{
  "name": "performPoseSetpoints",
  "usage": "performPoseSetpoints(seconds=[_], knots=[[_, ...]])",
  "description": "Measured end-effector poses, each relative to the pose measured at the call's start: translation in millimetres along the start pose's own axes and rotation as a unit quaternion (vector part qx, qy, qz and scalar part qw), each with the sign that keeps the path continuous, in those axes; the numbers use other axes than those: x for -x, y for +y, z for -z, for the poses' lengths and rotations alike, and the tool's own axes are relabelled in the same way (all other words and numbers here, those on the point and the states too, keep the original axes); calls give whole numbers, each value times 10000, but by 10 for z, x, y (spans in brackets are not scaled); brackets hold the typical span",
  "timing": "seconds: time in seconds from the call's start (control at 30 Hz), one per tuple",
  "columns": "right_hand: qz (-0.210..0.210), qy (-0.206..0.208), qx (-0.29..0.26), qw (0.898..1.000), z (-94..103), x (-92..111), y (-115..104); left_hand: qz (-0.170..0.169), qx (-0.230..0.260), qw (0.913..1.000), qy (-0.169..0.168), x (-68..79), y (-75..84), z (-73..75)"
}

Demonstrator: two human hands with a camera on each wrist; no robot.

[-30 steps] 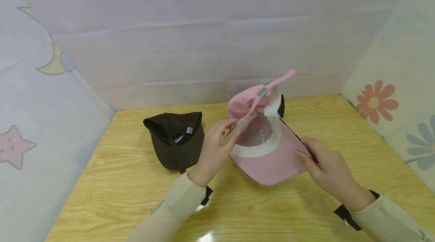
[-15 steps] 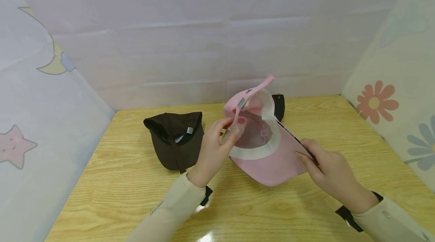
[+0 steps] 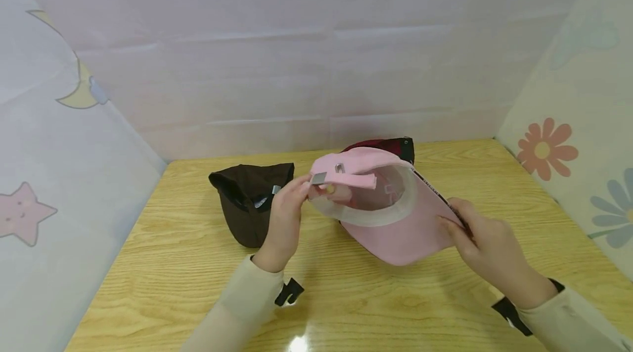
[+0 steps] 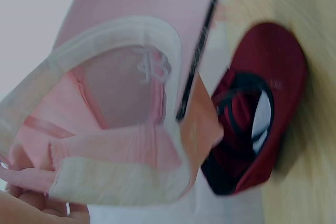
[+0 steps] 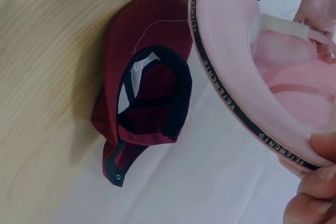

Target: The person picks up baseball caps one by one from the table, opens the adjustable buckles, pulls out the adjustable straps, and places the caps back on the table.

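A pink baseball cap (image 3: 405, 236) is held above the table between both hands, its inside toward the head camera. My right hand (image 3: 489, 250) pinches the brim's right edge, thumb on the underside. With its fingers on the back strap and buckle, my left hand (image 3: 284, 220) grips the cap's rear edge; in the left wrist view its fingers are partly hidden. Past the pink cap lies a dark red cap (image 5: 142, 72), mostly covered in the head view. A dark brown cap (image 3: 247, 209) rests on the table, left of and behind my left hand.
The wooden table (image 3: 163, 286) meets a pale cloth backdrop (image 3: 247, 66) at the back. Cloth side panels (image 3: 568, 94) stand left and right, one printed with flowers. A black strap (image 3: 289, 291) hangs at my left wrist.
My left hand has shifted left, and the cap's back strap has swung down from pointing up to lying across the opening. More of the dark red cap shows. The right hand has barely moved.
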State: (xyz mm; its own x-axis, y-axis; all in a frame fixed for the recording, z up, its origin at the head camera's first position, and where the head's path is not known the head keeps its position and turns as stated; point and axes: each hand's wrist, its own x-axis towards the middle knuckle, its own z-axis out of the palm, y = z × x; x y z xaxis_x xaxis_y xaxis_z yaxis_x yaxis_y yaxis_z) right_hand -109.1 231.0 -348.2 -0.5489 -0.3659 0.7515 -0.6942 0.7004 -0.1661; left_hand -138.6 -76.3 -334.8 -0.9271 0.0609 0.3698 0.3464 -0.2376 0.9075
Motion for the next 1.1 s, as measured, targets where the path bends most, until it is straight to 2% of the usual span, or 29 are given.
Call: performPoseSetpoints(seconds=[0.27, 0.53, 0.77, 1.1], knots=[[13, 187, -115, 9998, -49, -21, 27, 837, 850, 9928, 117, -13, 59, -37], [-166, -42, -486, 9987, -108, -63, -31, 1157, 1004, 9881, -157, -39, 148, -63], [-549, -637, -850, 9928, -211, -70, -81, 833, 889, 9926, -8, -151, 269, -79], [-558, -1035, -954, 9885, -399, -105, -167, 433, 1005, 9940, -40, -241, 450, -173]])
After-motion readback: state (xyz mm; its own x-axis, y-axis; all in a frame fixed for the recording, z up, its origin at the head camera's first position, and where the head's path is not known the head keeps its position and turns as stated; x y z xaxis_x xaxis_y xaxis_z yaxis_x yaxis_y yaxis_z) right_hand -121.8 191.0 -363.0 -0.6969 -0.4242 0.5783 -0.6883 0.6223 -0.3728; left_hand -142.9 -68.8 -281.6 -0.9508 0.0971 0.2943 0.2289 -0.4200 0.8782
